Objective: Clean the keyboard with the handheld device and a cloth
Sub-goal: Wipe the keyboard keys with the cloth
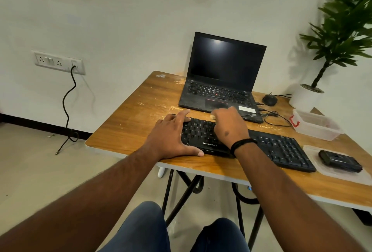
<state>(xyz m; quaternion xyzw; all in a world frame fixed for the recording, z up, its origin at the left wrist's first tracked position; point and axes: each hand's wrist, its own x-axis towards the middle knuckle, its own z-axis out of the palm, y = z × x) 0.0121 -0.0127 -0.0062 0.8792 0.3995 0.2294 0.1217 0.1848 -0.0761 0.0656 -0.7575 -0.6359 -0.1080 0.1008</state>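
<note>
right hand [229,125] fingertips blurring | pale object [213,116] under those fingers too hidden to identify | keyboard [277,147] keys beneath both palms being covered

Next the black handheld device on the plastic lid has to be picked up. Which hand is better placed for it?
Right, probably. The handheld device lies at the table's right edge, beyond the keyboard's right end. The right hand is nearer, though it seems to grip a cloth. The left hand steadies the keyboard's left end.

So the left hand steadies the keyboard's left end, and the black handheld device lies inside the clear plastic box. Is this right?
Not quite. The head view shows the handheld device lying on a flat clear lid, not inside the plastic box. The left hand does rest on the keyboard's left end.
</note>
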